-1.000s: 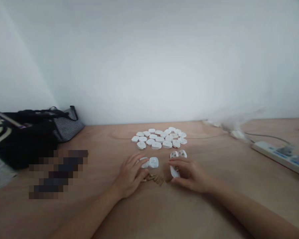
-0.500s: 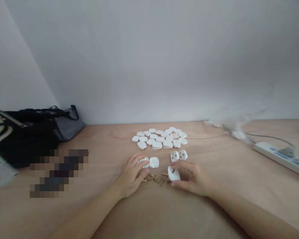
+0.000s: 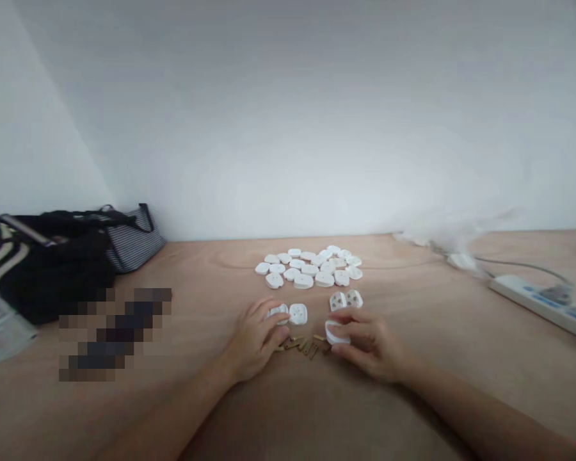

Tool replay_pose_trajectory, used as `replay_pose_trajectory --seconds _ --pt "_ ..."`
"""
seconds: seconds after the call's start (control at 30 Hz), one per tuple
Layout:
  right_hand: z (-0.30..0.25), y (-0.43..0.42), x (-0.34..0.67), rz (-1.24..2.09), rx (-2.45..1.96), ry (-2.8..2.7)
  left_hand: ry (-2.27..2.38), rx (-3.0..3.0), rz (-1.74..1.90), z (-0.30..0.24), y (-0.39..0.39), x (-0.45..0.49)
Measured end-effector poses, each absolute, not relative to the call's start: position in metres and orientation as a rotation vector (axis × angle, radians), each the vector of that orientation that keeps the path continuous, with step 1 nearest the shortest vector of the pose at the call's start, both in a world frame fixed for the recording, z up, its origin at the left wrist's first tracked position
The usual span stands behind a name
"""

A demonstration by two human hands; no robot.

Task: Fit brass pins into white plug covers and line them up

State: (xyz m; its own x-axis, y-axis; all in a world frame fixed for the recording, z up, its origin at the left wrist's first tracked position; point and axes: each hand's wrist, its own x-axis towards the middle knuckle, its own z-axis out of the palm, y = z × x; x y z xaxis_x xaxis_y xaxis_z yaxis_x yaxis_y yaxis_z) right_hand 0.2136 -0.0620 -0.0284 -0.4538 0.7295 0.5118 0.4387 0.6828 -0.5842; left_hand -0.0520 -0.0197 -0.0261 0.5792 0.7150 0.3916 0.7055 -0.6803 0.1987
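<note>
My right hand (image 3: 369, 342) is closed around a small white plastic plug cover (image 3: 336, 333) just above the wooden table (image 3: 413, 333). My left hand (image 3: 254, 336) lies on the table with fingers curled, its fingertips at several small brass pins (image 3: 303, 346) and touching a white cover (image 3: 277, 312). Another white cover (image 3: 298, 314) lies beside it. Two covers with their hollow sides up (image 3: 345, 299) lie just beyond my right hand. A cluster of several white covers (image 3: 310, 267) sits farther back.
A black and striped bag (image 3: 62, 256) lies at the left by the wall. A blurred-out patch (image 3: 112, 333) is in front of it. A white power strip (image 3: 542, 304) with a cable and a clear plastic bag (image 3: 456, 240) are at the right.
My right hand picked up a white cover from near the two hollow-side-up covers, drew it toward me and turned it in its fingers. The left hand stayed put.
</note>
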Motion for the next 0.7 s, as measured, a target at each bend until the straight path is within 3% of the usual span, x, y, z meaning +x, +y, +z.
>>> replay_pose_trajectory --seconds 0.7 --pt "-0.021 -0.066 0.189 0.566 -0.692 -2.119 0.946 2.862 1.137 -0.01 -0.055 -0.011"
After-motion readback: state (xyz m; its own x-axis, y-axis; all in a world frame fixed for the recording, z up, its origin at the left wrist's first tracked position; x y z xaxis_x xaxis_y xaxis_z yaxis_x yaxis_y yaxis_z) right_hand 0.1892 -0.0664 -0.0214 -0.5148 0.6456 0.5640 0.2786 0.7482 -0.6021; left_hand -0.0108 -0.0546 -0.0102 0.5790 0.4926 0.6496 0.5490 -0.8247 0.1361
